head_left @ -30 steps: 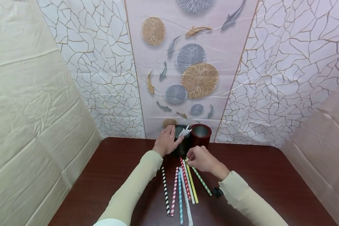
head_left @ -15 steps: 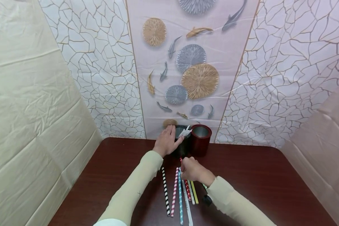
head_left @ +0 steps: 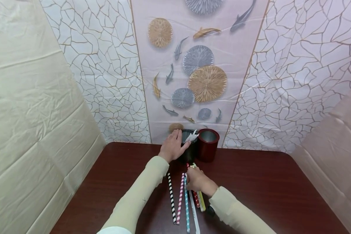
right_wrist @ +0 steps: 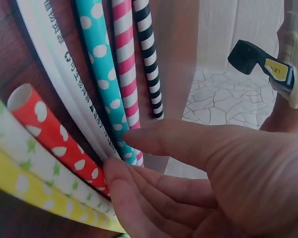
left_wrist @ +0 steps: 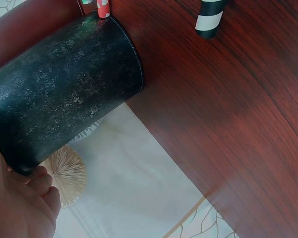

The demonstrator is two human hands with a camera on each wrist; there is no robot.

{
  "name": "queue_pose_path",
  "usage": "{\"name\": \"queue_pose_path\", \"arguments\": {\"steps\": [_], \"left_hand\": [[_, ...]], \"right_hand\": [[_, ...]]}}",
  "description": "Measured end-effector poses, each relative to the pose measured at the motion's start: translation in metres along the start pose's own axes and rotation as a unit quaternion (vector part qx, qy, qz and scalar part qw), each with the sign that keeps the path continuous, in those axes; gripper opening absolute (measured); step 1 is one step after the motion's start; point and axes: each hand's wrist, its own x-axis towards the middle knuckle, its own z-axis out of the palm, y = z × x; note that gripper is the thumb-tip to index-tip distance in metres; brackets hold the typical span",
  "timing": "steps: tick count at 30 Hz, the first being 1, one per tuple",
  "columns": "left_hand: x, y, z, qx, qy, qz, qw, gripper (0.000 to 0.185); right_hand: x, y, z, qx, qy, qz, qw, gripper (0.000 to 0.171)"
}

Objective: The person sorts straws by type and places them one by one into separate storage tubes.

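Note:
At the back of the table, my left hand holds a black cup by its upper side, fingers and thumb around it. White pointed tips stick out of the cup. My right hand is over the paper straws, fingers loosely bent and thumb apart from the index fingertip. Its fingers touch the red dotted straw, with a white starred straw and a yellow straw close beside. By the thumb lie a white wrapped straw and a blue dotted straw. The green straw is mostly hidden.
A dark red cup stands right beside the black one. A pink striped straw and a black striped straw lie on the brown table to the left. A patterned backdrop hangs behind the table.
My right hand has moved left and nearer to me over the straws. The green straw has shifted left against the yellow and white ones. My left hand stays on the black cup.

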Motion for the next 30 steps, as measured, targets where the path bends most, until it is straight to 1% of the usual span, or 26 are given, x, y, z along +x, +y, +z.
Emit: {"name": "queue_pose_path", "arguments": {"steps": [3,5,9,12,15,20,22,25,30], "left_hand": [[0.0,0.0,0.0,-0.001,0.002,0.001,1.0,0.085],[-0.001,-0.001,0.0,-0.001,0.003,0.003,1.0,0.084],[-0.001,-0.001,0.001,0.0,0.006,0.007,1.0,0.084],[-0.001,-0.001,0.0,0.0,0.011,0.011,0.9999,0.083],[-0.001,0.0,-0.002,-0.002,0.012,0.012,0.9998,0.083],[-0.001,0.0,-0.003,-0.002,0.01,0.013,0.9999,0.083],[0.0,0.0,-0.003,-0.001,0.01,0.013,0.9999,0.083],[0.0,0.0,-0.002,-0.001,0.01,0.013,0.9999,0.083],[-0.002,-0.001,0.0,-0.006,0.011,0.013,0.9998,0.083]], "right_hand": [[0.0,-0.002,0.001,-0.004,0.003,0.016,1.0,0.026],[0.001,-0.003,0.002,-0.01,0.004,0.028,1.0,0.024],[0.003,-0.003,0.006,-0.025,0.017,0.037,0.999,0.025],[0.004,-0.002,0.006,-0.026,0.027,0.037,0.999,0.026],[0.006,-0.001,0.005,-0.028,0.024,0.042,0.998,0.027],[0.009,0.004,0.003,-0.034,0.01,0.064,0.997,0.03],[0.01,0.006,0.002,-0.027,0.003,0.072,0.997,0.031],[0.012,0.013,0.001,0.001,-0.012,0.076,0.997,0.032],[0.011,0.024,-0.004,0.063,-0.033,0.06,0.996,0.033]]}}
